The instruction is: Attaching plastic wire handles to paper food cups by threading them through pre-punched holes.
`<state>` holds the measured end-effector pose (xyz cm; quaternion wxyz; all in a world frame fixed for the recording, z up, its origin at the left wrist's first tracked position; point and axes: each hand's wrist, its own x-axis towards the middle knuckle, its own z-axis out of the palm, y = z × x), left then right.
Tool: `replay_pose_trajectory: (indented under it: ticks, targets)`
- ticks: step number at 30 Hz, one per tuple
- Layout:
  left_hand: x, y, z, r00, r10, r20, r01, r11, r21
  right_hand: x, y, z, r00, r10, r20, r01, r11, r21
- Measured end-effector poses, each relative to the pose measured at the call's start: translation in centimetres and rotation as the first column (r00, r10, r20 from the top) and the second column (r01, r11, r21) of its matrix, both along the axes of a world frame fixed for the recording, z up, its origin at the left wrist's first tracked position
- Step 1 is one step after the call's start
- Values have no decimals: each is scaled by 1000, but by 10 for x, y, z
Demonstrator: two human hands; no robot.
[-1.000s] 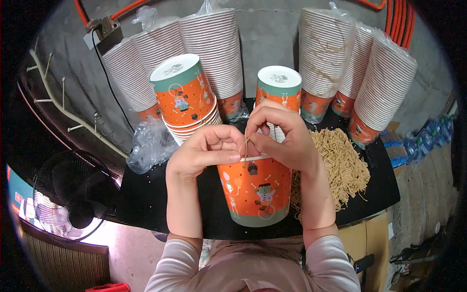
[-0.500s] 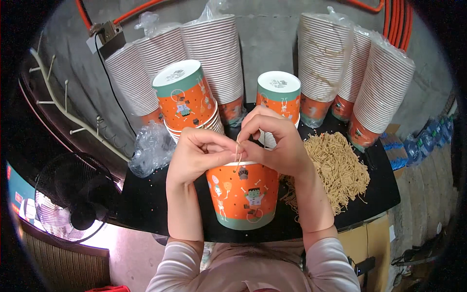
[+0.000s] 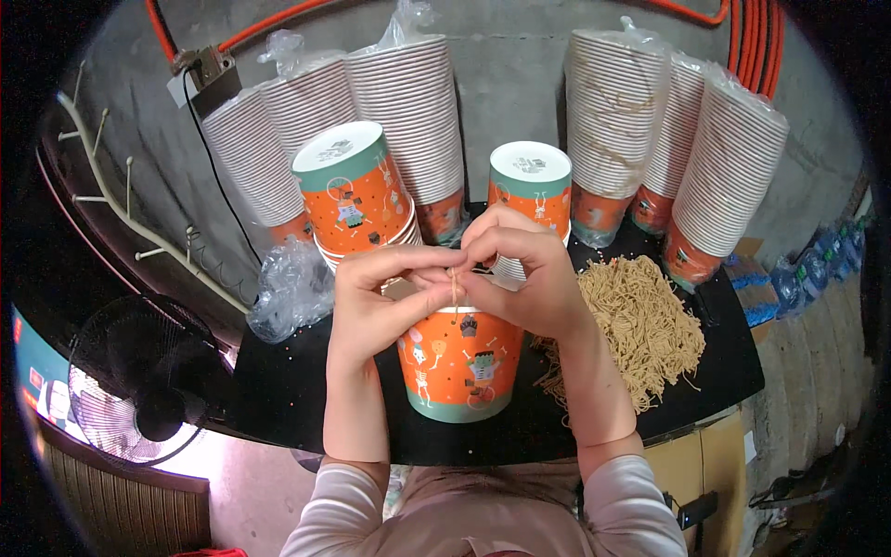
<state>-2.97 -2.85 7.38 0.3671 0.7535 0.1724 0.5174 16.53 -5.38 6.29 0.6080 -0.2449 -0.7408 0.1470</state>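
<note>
An orange paper bucket point(image 3: 461, 362) with a green base band and cartoon skeleton figures stands upright at the near middle of the table. Above its front rim, my left hand point(image 3: 376, 292) and my right hand point(image 3: 529, 269) meet with pinched fingertips. Between them is a thin tan cord point(image 3: 455, 295), running down to the bucket's front just below the rim. Whether it is knotted is hidden by my fingers. Right of the bucket, partly behind my right forearm, lies a heap of tan cords point(image 3: 640, 330).
Upside-down bucket stacks stand behind my hands, at left point(image 3: 348, 190) and right point(image 3: 529, 176). Tall plastic-wrapped bucket stacks point(image 3: 404, 121) line the back wall. Crumpled clear plastic point(image 3: 292, 288) lies on the black table point(image 3: 288, 390); a fan point(image 3: 139, 381) stands left.
The bucket has shifted slightly away from me and its tilt has changed a little. My fingertips have drawn closer round the cord, with the left fingers now raised higher.
</note>
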Motion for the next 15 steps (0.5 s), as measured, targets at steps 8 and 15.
replay_pose_trajectory:
  ticks: [8, 15]
  targets:
    - [-3, 7, -6, 996, 94, 12, -95, 986, 137, 2, 2, -1, 999, -48, 1, 48, 999, -13]
    - [-3, -2, 1, 980, 200, 5, -192, 929, 316, -3, 6, -5, 995, -104, -12, 105, 992, 71]
